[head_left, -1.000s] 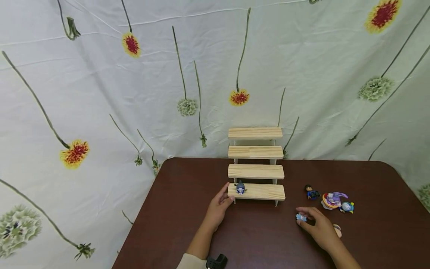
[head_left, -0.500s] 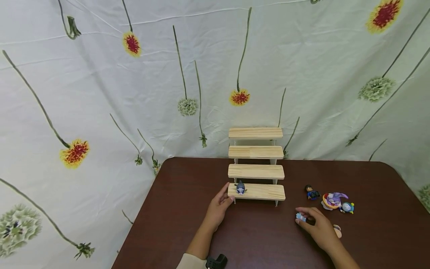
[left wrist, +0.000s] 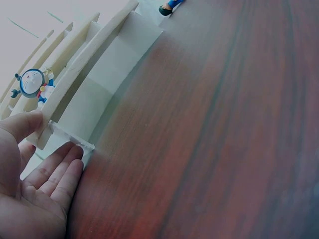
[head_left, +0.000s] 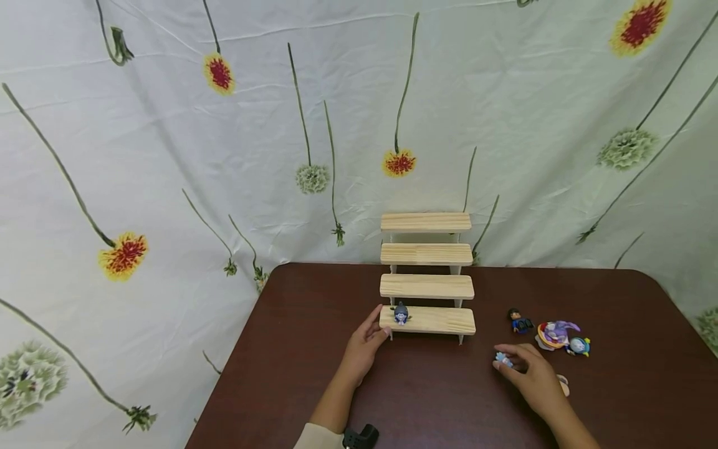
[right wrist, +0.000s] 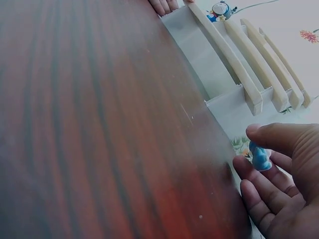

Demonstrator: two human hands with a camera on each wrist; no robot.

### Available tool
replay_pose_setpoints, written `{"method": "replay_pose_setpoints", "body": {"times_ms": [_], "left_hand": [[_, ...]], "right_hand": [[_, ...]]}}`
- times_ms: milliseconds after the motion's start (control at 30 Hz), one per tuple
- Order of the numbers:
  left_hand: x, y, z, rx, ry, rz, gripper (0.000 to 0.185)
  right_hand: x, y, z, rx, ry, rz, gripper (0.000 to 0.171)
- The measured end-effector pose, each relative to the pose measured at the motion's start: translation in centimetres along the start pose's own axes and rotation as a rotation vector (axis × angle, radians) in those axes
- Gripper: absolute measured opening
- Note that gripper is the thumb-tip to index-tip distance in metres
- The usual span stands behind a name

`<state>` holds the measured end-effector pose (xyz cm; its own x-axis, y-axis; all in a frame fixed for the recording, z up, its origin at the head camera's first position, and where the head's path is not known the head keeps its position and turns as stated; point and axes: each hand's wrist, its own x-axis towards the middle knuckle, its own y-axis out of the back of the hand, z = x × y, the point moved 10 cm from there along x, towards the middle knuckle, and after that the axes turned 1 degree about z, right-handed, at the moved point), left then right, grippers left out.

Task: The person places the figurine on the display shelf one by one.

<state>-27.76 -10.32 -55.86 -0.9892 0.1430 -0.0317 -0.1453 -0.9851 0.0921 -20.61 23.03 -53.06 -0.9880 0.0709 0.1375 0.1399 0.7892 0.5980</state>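
A stepped wooden display stand [head_left: 427, 285] with pale boards stands at the table's back edge. My left hand [head_left: 361, 352] holds the left end of its lowest board, thumb on the near side, the other fingers stretched out below in the left wrist view. Close to that thumb, a blue-and-white cartoon figurine [head_left: 401, 313] with a dark top stands on the lowest board. To the right of the stand, my right hand [head_left: 530, 377] pinches a small light-blue figurine [right wrist: 259, 157] between thumb and fingers, just above the table. Part of this figurine is hidden by the fingers.
Beyond the right hand lie a dark-haired figurine in blue [head_left: 520, 321], a purple figurine in a round yellow-rimmed base [head_left: 555, 335] and a blue round-headed figurine [head_left: 579, 346]. A beige piece [head_left: 563, 385] shows behind the right wrist. Flowered cloth [head_left: 252, 143] hangs behind the table.
The light-blue figurine has tilted slightly in my right fingers. My left hand keeps its place on the stand.
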Motion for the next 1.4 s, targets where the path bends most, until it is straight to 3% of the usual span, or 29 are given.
{"method": "replay_pose_setpoints", "body": {"times_ms": [367,533,800,1167,1400], "left_hand": [[-0.1,0.0,0.0,0.004,-0.002,-0.002,0.066],[-0.1,0.1,0.0,0.004,-0.002,0.001,0.066],[-0.1,0.1,0.0,0.02,0.001,0.006,0.065],[-0.1,0.2,0.0,0.027,-0.008,0.009,0.065],[-0.1,0.1,0.0,0.015,0.006,0.005,0.064]], "right_hand": [[0.1,-0.2,-0.3,0.092,-0.003,0.005,0.025],[0.3,-0.8,-0.7,0.181,-0.038,-0.03,0.025],[0.8,-1.5,-0.4,0.175,-0.132,-0.117,0.028],[1.2,-2.0,-1.5,0.302,-0.086,-0.126,0.028],[1.3,-2.0,-3.0,0.401,0.016,-0.111,0.027]]}}
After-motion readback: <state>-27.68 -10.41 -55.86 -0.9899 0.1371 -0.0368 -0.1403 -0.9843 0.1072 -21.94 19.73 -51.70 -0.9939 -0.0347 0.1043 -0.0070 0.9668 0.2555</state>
